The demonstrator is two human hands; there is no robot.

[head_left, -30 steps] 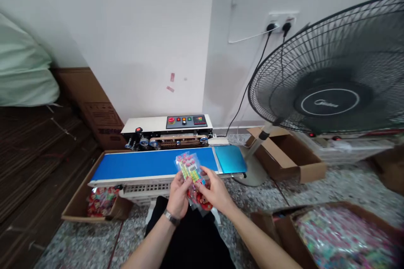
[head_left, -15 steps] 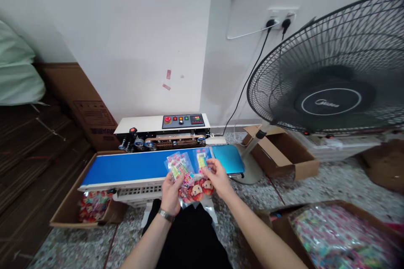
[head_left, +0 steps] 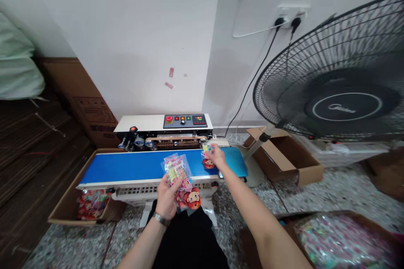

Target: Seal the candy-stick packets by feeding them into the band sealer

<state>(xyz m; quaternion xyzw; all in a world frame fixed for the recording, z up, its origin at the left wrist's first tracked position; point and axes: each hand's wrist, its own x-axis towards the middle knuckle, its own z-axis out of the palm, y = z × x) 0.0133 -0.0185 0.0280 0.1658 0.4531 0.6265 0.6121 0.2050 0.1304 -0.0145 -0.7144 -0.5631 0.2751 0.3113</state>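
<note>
My left hand [head_left: 168,195] is closed on a small fanned stack of clear printed plastic packets [head_left: 179,172], with a red-haired cartoon figure on their lower part. It holds them in front of the belt's near edge. Between the fingers of my right hand [head_left: 217,157] is a single packet [head_left: 208,163] of the same kind, upright at the right end of the blue conveyor belt [head_left: 126,166]. Its top edge is close to the rollers of the band sealing machine [head_left: 142,122]. Whether that edge touches them I cannot tell.
A large fan [head_left: 344,105] stands at the right, above an open cardboard box [head_left: 284,155]. Another box of bagged packets [head_left: 344,235] is at the lower right. Under the belt's left end sits a carton with packets [head_left: 93,206]. Flattened cardboard [head_left: 78,96] leans at the left.
My right hand has drawn one packet away from the stack and carried it up and to the belt's right end. The left hand keeps the others. The view has shifted slightly.
</note>
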